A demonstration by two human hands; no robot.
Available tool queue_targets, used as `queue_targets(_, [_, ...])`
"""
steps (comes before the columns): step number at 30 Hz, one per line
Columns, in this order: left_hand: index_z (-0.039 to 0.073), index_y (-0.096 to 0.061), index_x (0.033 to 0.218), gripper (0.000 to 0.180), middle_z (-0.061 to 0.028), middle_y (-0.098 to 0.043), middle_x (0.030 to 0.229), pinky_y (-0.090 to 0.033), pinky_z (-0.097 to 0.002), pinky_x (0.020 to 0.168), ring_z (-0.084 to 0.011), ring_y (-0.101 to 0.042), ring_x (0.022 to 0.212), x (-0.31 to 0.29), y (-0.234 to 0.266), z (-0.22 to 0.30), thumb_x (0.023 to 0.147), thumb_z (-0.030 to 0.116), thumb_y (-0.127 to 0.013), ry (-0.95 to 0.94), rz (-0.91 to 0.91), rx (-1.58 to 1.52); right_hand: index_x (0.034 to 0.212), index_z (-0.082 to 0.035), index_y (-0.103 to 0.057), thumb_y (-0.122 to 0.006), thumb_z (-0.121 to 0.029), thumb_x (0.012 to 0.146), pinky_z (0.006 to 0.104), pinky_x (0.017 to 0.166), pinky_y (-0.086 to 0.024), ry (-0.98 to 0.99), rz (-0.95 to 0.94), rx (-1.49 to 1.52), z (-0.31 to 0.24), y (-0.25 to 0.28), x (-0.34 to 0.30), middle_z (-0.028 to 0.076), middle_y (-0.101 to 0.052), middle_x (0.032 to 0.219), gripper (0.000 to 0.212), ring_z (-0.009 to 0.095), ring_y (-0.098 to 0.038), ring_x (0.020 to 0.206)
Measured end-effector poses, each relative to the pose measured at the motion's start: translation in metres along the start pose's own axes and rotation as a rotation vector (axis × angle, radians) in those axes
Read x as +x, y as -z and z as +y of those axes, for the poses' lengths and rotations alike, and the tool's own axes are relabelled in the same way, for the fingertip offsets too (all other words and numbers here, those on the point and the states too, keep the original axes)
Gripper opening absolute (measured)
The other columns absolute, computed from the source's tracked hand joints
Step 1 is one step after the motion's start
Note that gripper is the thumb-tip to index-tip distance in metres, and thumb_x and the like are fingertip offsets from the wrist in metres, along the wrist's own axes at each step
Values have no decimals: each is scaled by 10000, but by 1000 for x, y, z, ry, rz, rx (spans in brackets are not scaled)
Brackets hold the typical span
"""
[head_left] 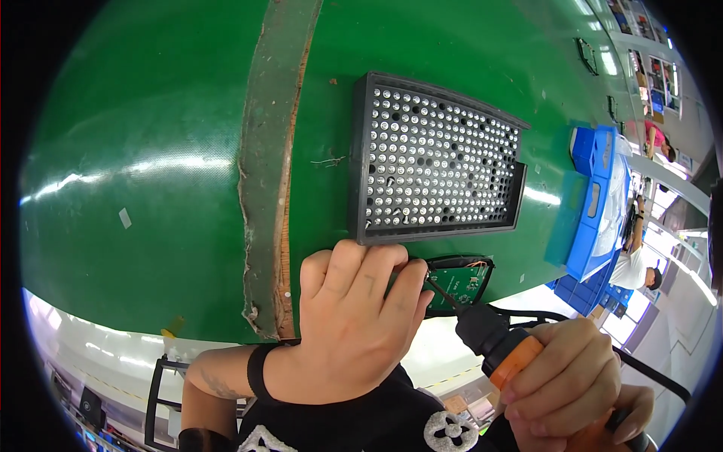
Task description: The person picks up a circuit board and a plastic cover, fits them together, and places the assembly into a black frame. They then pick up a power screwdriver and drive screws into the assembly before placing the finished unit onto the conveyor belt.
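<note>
A green circuit board (457, 286) sits in a black casing (491, 265) at the table's near edge. My left hand (361, 309) is closed over the casing's left end, hiding that part. In my right hand (565, 377) is an orange and black electric screwdriver (517, 360), its grip wrapped by the fingers. The thin bit slants up and left, its tip beside my left fingertips at the casing. Whether the tip touches a screw is too small to tell. Just beyond my left knuckles lies a black screw tray (360, 158), its holes mostly filled with silvery screw heads.
Blue plastic bins (595, 203) with clear bags stand at the right. A worn strip (271, 151) with a frayed edge crosses the green table (166, 226) left of the tray. A black cable (655, 371) runs behind the screwdriver. Two other people are far off at the right.
</note>
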State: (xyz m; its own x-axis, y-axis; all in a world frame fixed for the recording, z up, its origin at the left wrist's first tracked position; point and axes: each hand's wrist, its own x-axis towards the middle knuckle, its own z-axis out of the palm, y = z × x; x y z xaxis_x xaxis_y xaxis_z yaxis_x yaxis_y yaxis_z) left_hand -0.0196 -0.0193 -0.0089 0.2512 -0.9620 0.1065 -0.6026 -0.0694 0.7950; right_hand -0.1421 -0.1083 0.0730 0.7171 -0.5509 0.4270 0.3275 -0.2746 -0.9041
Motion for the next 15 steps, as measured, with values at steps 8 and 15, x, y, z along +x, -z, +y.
queue_targets(8, [55,-602,985,377,-51,-515,992,-339,-357,733,-223,-473,889,2,4,3,630,138,-696,-88,-25,40,1168,-75,-368,-582,-113,818,234,450,-445,391,294,-62,-8,24,14,6,-460,620,412,118,-481,443])
queue_targets(15, [52,-584,1030,432,-78,-540,1029,-335,-387,774,-253,-482,903,-5,-4,6,627,113,-728,-209,-52,19,1209,-164,-365,-604,-126,821,258,429,-448,305,526,-437,0,23,-7,8,-461,624,457,126,-473,431])
